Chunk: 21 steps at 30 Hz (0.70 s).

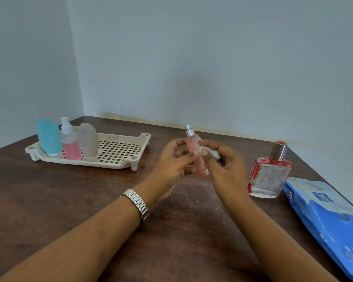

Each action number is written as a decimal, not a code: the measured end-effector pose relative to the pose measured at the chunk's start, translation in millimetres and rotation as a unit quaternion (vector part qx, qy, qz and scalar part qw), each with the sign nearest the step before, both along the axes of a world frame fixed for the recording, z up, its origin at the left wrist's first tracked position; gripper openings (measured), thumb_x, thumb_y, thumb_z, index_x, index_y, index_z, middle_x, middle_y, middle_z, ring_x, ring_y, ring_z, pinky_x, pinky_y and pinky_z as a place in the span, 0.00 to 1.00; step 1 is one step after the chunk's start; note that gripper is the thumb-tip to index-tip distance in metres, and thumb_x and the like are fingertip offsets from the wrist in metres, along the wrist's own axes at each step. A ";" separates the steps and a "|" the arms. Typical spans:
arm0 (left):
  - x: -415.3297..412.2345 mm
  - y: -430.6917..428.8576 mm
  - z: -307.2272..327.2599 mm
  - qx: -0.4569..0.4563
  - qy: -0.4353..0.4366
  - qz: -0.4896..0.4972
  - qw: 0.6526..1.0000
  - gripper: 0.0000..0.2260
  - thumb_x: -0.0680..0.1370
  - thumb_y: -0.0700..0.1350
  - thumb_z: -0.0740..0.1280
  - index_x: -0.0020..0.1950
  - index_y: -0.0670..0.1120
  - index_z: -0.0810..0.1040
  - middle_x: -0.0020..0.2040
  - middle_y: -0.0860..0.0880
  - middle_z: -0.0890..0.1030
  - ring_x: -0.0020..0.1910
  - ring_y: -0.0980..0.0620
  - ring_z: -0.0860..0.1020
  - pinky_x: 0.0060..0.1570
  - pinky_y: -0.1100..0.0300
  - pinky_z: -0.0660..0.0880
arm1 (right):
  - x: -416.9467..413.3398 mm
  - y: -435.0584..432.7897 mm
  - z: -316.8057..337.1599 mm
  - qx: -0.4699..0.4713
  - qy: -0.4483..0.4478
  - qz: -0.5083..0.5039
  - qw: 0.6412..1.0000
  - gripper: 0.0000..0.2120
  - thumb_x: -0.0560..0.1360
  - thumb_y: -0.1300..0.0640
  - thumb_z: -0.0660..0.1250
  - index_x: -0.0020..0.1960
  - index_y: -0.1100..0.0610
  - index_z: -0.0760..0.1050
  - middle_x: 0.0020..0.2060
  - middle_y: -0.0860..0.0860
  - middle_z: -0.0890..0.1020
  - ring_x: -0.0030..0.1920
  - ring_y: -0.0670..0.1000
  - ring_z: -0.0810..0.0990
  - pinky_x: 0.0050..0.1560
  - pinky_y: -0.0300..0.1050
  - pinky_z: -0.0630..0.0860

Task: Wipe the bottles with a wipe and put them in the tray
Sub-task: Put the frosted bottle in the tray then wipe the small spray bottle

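Above the middle of the table I hold a slim pink spray bottle [194,147] with a silver top, nearly upright. My left hand [172,162] grips its lower half. My right hand [224,165] pinches a white wipe [215,154] against the bottle's side. A cream slotted tray [118,151] lies at the back left. At its left end stand a blue squeeze bottle [49,137], a pink spray bottle [69,142] and a frosted grey squeeze bottle [88,141]. A square glass perfume bottle [268,176] with red trim stands on the table to the right.
A blue pack of wet wipes [326,216] lies at the table's right edge, close to the perfume bottle. The brown wooden table [69,200] meets pale walls at the back and left. A metal watch sits on my left wrist.
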<state>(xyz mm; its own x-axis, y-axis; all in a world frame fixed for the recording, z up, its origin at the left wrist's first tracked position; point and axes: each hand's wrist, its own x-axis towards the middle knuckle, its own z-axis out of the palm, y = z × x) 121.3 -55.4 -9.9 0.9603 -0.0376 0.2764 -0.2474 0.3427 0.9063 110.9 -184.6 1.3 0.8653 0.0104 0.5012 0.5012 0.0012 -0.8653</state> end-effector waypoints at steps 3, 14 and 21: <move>-3.0 -2.7 1.1 0.032 -0.008 -0.031 0.999 0.23 0.69 0.45 0.70 0.62 0.43 0.73 0.53 0.44 0.82 0.45 0.52 0.81 0.38 0.60 0.78 | 0.8 -3.1 2.9 0.049 0.002 0.009 0.999 0.09 0.75 0.61 0.66 0.51 0.50 0.80 0.49 0.47 0.83 0.50 0.46 0.81 0.46 0.40 0.80; -1.7 2.4 3.9 0.019 -0.012 0.060 0.998 0.12 0.78 0.36 0.65 0.60 0.45 0.74 0.51 0.48 0.83 0.45 0.54 0.83 0.40 0.62 0.78 | 1.5 -0.9 -10.6 -0.227 -0.079 0.012 0.971 0.21 0.81 0.58 0.55 0.72 0.44 0.59 0.69 0.48 0.69 0.65 0.45 0.72 0.61 0.35 0.70; 5.6 16.2 8.5 -0.044 0.027 0.118 0.992 0.13 0.79 0.38 0.64 0.64 0.41 0.73 0.54 0.43 0.81 0.47 0.50 0.81 0.42 0.59 0.80 | 2.0 5.5 -19.3 -0.272 -0.160 0.007 0.949 0.18 0.77 0.67 0.62 0.64 0.53 0.74 0.65 0.49 0.71 0.65 0.36 0.65 0.64 0.30 0.65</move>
<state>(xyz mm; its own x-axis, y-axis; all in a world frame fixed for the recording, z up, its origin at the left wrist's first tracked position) 127.0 -39.2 -1.4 0.9527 0.2123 0.2175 -0.2830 0.3593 0.8893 112.9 -179.1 -18.0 0.6678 0.3537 0.6550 0.7415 -0.3934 -0.5435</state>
